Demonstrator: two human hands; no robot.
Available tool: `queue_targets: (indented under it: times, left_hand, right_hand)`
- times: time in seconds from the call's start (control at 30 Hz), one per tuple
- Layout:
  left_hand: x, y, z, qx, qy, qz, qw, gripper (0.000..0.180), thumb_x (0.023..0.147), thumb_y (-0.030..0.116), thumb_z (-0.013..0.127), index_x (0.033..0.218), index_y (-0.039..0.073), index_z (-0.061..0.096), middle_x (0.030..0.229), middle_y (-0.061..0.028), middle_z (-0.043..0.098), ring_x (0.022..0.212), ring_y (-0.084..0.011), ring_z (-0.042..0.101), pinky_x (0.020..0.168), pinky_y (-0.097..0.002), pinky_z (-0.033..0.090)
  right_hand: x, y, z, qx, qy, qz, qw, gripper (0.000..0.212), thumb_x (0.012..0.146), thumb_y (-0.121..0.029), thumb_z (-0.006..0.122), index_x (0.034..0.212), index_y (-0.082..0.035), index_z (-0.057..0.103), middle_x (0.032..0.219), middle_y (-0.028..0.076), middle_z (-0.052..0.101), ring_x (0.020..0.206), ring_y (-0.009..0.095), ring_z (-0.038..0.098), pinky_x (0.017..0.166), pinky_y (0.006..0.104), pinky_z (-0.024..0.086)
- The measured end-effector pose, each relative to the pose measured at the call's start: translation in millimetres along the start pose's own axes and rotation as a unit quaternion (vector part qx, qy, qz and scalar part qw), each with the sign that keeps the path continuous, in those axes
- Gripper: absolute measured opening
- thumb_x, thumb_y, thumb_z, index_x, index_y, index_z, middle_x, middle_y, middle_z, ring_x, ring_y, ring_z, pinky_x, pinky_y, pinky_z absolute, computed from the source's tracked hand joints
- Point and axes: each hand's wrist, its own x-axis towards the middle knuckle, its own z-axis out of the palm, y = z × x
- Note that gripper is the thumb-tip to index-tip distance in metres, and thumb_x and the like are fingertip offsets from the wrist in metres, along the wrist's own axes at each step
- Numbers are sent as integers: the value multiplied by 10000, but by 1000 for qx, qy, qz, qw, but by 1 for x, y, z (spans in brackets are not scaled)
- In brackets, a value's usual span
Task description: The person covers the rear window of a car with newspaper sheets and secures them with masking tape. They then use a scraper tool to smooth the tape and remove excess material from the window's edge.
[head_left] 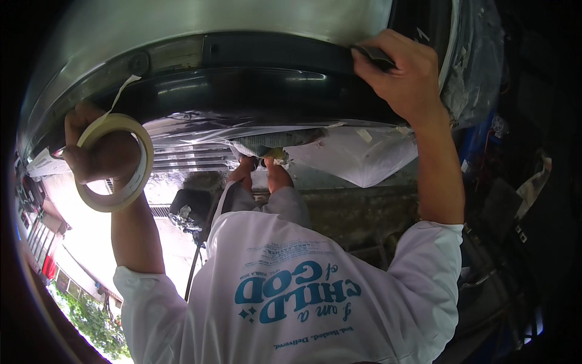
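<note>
My left hand (100, 151) is at the left end of a curved vehicle panel, its fingers curled in. A roll of cream masking tape (108, 202) hangs round this hand, gripped at its left side between thumb and fingers. A loose tape end (124, 90) sticks up from the roll toward the panel. At the right, my right hand (409, 73) pinches a small dark flat piece (377, 57) against the upper edge of the black trim (267, 53); its exact kind is unclear. Below the trim curves a glossy black section (242, 91).
Clear plastic sheeting (376, 159) hangs below the panel, and more plastic (476, 67) covers the right side. My feet (242, 170) stand beneath the panel. A black long-handled dustpan-like object (189, 209) is at my left. Dark clutter (491, 267) lies at the right.
</note>
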Motion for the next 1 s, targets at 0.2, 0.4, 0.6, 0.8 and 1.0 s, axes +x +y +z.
queue_targets:
  times: [0.2,0.4,0.6,0.8,1.0]
  left_hand:
    - [0,-5,-3,-13,-9,30,999,766,998,677,252,714,17,520,573,-61,484,519,-155,455,507,-280,318]
    - [-3,-5,-1,44,9,30,999,785,1008,693,235,713,20,510,572,-54,491,497,-150,452,501,-271,319]
    - [-5,0,1,-2,4,2,1000,776,1001,711,261,734,23,501,581,-58,501,519,-142,461,509,-265,328]
    - [-9,-2,-5,-24,-18,-11,999,775,995,718,287,755,16,512,606,-64,524,543,-137,479,530,-252,350]
    - [-4,9,3,27,-8,-9,1000,776,995,721,281,760,18,512,611,-58,526,531,-134,477,528,-250,352]
  right_hand:
    - [-7,-1,-3,-23,0,25,999,124,808,-42,824,899,-28,740,790,74,714,678,209,703,575,302,531]
    - [15,-9,8,4,3,-24,1000,160,777,-48,812,912,-20,730,830,100,728,696,284,713,584,336,554]
    - [24,-15,6,-3,-30,-16,999,136,806,-52,826,910,-21,744,817,86,740,697,208,727,590,302,544]
    - [13,-10,0,-12,-43,23,999,151,803,-80,834,916,-25,749,807,93,740,691,211,724,590,297,542]
    - [31,-23,1,4,-65,50,997,148,810,-68,826,911,-2,740,795,103,729,669,205,703,601,291,540]
